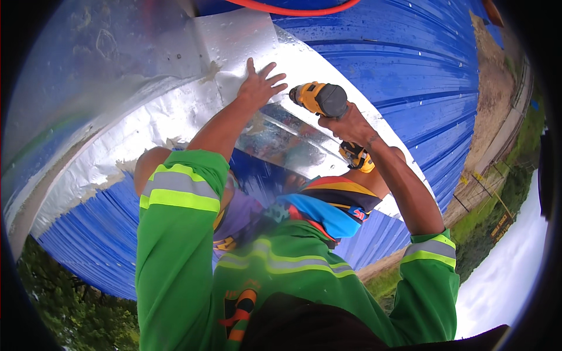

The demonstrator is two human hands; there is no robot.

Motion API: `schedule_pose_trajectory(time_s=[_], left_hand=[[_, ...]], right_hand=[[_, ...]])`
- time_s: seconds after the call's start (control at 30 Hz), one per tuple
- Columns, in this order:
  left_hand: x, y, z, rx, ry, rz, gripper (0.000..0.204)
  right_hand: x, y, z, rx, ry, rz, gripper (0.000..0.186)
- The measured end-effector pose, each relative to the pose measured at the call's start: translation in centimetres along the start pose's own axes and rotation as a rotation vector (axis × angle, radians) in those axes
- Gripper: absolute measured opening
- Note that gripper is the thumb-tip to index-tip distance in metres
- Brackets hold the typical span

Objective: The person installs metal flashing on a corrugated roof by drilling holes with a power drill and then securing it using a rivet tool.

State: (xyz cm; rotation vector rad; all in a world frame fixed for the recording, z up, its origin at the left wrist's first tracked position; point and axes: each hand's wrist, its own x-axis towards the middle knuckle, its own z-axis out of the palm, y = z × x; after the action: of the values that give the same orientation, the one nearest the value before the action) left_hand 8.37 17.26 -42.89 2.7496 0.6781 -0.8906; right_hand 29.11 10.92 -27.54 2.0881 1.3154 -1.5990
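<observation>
My left hand lies with its fingers spread on the shiny silver metal sheet, pressing against its surface. In my right hand is a yellow and black cordless drill, gripped by its handle. The drill's nose points left, toward my left hand, and sits a little above the silver strip. Whether a bit touches the metal I cannot make out. Its yellow battery shows below my wrist.
Blue ribbed roofing spreads to the right, wet in places. An orange-red hose or cable curves across the top. A grey wall-like surface rises at the left. Beyond the roof edge lie bare ground and trees.
</observation>
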Motion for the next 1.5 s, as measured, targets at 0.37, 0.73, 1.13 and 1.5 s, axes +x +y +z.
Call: schedule_pose_trajectory(time_s=[0.37, 0.73, 1.13, 1.5], left_hand=[[0.1, 0.0, 0.5, -0.065, -0.009, -0.016, 0.071], [0.2, 0.1, -0.1, -0.067, -0.05, -0.037, 0.072], [0.6, 0.2, 0.0, -0.042, -0.066, -0.029, 0.069], [0.6, 0.2, -0.4, -0.043, -0.085, -0.028, 0.07]], right_hand=[[0.8, 0.4, -0.3, 0.022, -0.02, 0.037, 0.04], [1.4, 0.5, -0.7, 0.044, -0.024, 0.036, 0.039], [1.1, 0.2, -0.9, 0.045, -0.046, 0.045, 0.04], [1.9, 1.3, -1.1, 0.097, -0.068, 0.01, 0.037]])
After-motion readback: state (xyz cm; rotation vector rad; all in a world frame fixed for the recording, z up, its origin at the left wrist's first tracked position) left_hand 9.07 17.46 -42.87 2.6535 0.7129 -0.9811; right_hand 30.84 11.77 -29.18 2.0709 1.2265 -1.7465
